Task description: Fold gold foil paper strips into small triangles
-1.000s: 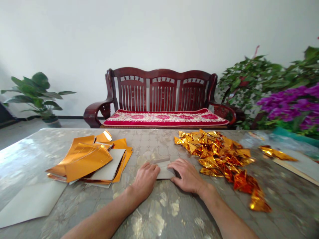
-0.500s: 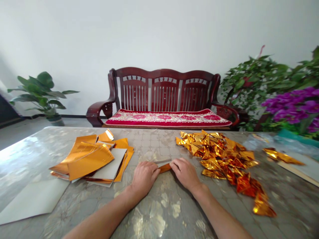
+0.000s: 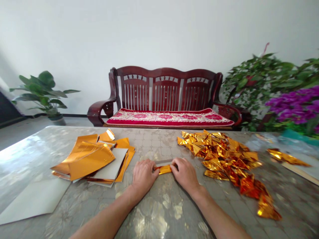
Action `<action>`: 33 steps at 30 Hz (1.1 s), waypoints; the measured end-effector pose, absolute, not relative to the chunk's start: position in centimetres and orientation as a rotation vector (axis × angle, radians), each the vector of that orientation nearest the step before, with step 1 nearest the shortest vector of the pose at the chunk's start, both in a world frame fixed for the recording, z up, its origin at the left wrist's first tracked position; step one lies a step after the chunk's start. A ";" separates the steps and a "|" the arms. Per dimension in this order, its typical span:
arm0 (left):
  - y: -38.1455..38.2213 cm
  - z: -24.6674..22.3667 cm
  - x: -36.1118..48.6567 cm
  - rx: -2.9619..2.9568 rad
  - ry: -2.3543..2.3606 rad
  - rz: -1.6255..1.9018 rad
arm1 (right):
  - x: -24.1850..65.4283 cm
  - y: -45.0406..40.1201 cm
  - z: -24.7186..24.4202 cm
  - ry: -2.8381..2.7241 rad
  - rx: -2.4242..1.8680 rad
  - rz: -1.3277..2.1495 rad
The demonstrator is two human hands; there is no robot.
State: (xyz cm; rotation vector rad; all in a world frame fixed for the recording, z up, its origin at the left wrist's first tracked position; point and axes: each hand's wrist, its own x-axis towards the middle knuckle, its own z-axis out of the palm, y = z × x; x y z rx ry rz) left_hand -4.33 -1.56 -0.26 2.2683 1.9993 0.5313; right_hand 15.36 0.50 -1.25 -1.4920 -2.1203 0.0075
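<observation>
A narrow piece of gold foil paper [image 3: 164, 169] stretches between my two hands, low over the middle of the table. My left hand [image 3: 145, 172] pinches its left end, with the thumb on the near side. Its right end is in the closed fingers of my right hand [image 3: 184, 172]. Both ends of the paper are hidden by the fingers. Left of my hands lies a loose stack of gold foil sheets [image 3: 91, 162], some with the pale back up. To the right spreads a heap of folded gold foil pieces [image 3: 220, 152].
The patterned grey table [image 3: 99, 212] carries a pale sheet [image 3: 35, 200] at the left. Clear plastic wrapping [image 3: 264, 141] and a lone folded foil piece [image 3: 287, 157] lie at the right. Beyond stand a wooden bench [image 3: 165, 86] and potted plants [image 3: 47, 94].
The paper between my hands now shows a brighter, shinier gold face, where it looked darker and flatter before. Both hands keep nearly the same place and grip.
</observation>
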 end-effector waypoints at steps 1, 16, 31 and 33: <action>-1.5 -0.3 -4.3 2.254 2.002 0.531 | 15.4 0.5 -1.3 -2.125 -1.490 -0.003; -1.8 0.5 -4.2 2.148 2.023 0.492 | 15.4 0.9 -0.9 -2.137 -1.530 0.086; -1.4 -0.2 -4.1 2.190 2.079 0.437 | 15.1 1.6 -1.7 -2.030 -1.637 0.130; -1.4 -0.2 -4.1 2.185 2.086 0.445 | 15.1 1.6 -1.7 -2.028 -1.623 0.147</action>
